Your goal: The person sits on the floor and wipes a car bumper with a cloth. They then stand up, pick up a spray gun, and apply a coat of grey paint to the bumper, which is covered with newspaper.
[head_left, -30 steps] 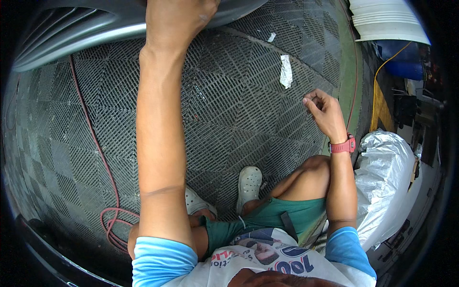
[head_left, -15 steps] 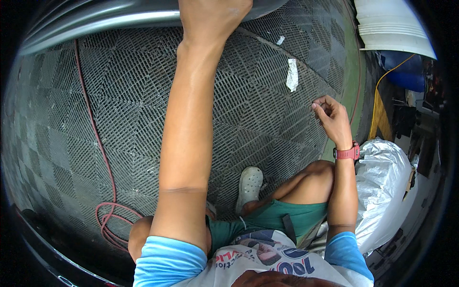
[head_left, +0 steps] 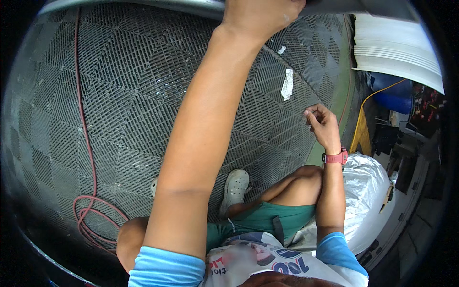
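By one dark panel point(head_left: 368, 6) at twelve, the left hand point(head_left: 264, 16)'s grip I can't tell; right hand point(head_left: 324, 125) curls closed at three o'clock, near two scraps point(head_left: 287, 86).

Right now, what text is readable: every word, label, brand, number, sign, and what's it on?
T-shirt: red and dark lettering plus larger blue characters, part of it blurred; I don't copy out printed wording.
Red wristwatch: any markings too small to read.
Curved panel by the left hand: no text visible.
Background clutter at right: too small and dark to read.
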The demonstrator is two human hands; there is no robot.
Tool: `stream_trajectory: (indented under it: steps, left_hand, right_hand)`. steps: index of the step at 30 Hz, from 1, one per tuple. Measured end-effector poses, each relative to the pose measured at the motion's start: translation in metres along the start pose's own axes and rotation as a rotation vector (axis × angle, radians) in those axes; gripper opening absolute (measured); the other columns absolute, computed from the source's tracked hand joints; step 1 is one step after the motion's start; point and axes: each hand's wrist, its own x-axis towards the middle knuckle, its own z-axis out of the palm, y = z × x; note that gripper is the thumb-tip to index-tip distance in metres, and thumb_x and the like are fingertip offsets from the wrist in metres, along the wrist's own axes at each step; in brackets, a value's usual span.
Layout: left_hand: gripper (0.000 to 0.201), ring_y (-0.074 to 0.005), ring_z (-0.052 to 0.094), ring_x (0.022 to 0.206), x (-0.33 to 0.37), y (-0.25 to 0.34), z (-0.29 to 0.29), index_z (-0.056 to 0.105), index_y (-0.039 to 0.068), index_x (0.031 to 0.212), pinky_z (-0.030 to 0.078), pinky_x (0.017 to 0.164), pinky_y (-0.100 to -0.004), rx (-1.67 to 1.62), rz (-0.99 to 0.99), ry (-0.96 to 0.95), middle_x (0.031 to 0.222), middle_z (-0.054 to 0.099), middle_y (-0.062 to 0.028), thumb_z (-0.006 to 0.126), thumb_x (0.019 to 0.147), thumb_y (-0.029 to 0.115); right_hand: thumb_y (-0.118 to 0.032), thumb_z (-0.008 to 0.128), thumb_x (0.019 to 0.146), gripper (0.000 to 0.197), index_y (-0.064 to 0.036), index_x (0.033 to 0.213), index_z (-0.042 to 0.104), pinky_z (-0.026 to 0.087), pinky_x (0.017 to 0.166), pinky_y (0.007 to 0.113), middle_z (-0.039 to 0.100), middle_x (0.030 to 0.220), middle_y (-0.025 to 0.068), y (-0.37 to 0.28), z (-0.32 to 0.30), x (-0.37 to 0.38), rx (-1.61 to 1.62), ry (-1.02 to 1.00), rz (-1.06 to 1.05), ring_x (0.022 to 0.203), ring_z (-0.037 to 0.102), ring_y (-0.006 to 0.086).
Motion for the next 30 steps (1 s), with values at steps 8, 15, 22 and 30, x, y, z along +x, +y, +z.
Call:
stream_trajectory:
  steps: [8, 15, 22, 30]
  left_hand:
    - [0.016, -0.0365, 0.076, 0.085, -0.005, 0.020, 0.005, 0.073, -0.009, 0.092, 0.060, 0.081, -0.0406, -0.419, -0.454, 0.088, 0.089, 0.075, -0.0255, 0.071, 0.084, 0.005]
    - [0.015, -0.0405, 0.075, 0.087, -0.005, 0.016, 0.012, 0.074, -0.007, 0.092, 0.059, 0.083, -0.0435, -0.340, -0.398, 0.161, 0.090, 0.074, -0.0261, 0.072, 0.082, 0.005]
    - [0.015, -0.0387, 0.076, 0.089, -0.011, 0.027, 0.013, 0.073, -0.007, 0.091, 0.059, 0.083, -0.0420, -0.526, -0.540, 0.257, 0.090, 0.075, -0.0253, 0.072, 0.082, 0.006]
    - [0.019, -0.0357, 0.076, 0.092, -0.004, 0.045, 0.003, 0.075, -0.006, 0.092, 0.058, 0.085, -0.0415, -0.501, -0.707, 0.308, 0.092, 0.076, -0.0252, 0.069, 0.084, 0.010]
  right_hand:
    - [-0.018, 0.073, 0.097, 0.018, -0.0004, 0.099, 0.071, 0.042, 0.052, 0.027, 0.062, 0.065, 0.0006, 0.003, 0.007, 0.004, -0.044, -0.004, 0.005, 0.054, 0.051, 0.0071]
    - [-0.020, 0.074, 0.096, 0.020, -0.0007, 0.099, 0.071, 0.043, 0.053, 0.027, 0.063, 0.065, 0.0012, 0.002, 0.006, 0.005, -0.105, -0.005, 0.017, 0.054, 0.053, 0.0072]
    - [-0.020, 0.074, 0.097, 0.020, 0.0001, 0.098, 0.071, 0.042, 0.051, 0.025, 0.063, 0.066, 0.0008, -0.007, 0.013, 0.007, -0.076, -0.010, 0.034, 0.054, 0.053, 0.0064]
    - [-0.019, 0.074, 0.096, 0.020, 0.0007, 0.097, 0.071, 0.043, 0.051, 0.026, 0.063, 0.065, 0.0013, 0.003, 0.008, 0.005, -0.099, 0.004, 0.023, 0.054, 0.054, 0.0066]
